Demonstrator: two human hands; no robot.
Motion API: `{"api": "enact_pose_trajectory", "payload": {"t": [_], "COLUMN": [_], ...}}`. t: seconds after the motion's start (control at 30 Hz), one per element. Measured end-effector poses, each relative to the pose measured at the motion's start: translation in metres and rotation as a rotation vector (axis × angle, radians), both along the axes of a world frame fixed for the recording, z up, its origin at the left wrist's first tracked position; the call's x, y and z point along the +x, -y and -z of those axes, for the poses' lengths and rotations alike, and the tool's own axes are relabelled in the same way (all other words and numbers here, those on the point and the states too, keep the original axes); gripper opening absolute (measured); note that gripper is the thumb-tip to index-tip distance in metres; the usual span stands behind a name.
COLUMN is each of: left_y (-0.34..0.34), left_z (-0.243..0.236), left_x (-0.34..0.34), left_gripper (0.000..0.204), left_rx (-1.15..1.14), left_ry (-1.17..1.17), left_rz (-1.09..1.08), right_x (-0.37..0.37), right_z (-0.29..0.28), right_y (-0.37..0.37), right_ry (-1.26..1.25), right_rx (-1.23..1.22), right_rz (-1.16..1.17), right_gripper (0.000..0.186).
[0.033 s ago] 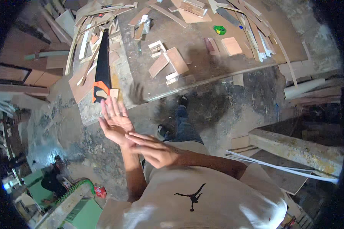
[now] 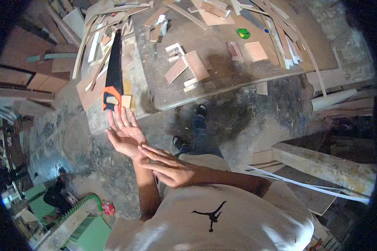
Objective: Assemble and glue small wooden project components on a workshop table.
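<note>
My left hand (image 2: 123, 134) is held out palm up with its fingers spread, holding nothing, just below the orange-and-black handle of a hand saw (image 2: 113, 58). The fingers of my right hand (image 2: 169, 169) lie stretched out across the left wrist and heel of the palm, touching them. The saw lies lengthwise on the left part of a worktable (image 2: 171, 96), its blade pointing away from me. A small pale wooden block (image 2: 126, 101) sits beside its handle, and loose board pieces (image 2: 194, 62) lie farther right on the tabletop.
Strips (image 2: 285, 50) and scrap wood cover the table's sides, near a green tape measure (image 2: 243, 33). A long beam (image 2: 322, 163) is at right. A green hose (image 2: 83, 201), red container (image 2: 108, 208) and dark shape are at lower left. My sandalled feet (image 2: 201, 111) stand below the table edge.
The view has shifted very slightly. Both hands keep almost the same pose, with the right fingers still on the left wrist.
</note>
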State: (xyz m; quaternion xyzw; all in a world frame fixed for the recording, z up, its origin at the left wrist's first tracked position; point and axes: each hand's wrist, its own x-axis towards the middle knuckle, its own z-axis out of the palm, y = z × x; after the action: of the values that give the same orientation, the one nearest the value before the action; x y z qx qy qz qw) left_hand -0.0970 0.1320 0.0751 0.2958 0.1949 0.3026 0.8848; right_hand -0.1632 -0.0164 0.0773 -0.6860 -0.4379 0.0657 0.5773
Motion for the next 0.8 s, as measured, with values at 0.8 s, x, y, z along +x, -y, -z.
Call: {"api": "enact_pose_trajectory", "payload": {"t": [0.8], "left_y": [-0.024], "left_z": [0.008], "left_x": [-0.07], "left_gripper": [0.07], "left_rx": [-0.278], "left_ry": [-0.026], "left_rz": [0.065], "right_x": [-0.03], "right_z": [-0.024], "right_y": [-0.017], "right_ry": [0.002], "right_rx": [-0.175], "right_rz": [-0.141], "right_gripper": [0.086]}}
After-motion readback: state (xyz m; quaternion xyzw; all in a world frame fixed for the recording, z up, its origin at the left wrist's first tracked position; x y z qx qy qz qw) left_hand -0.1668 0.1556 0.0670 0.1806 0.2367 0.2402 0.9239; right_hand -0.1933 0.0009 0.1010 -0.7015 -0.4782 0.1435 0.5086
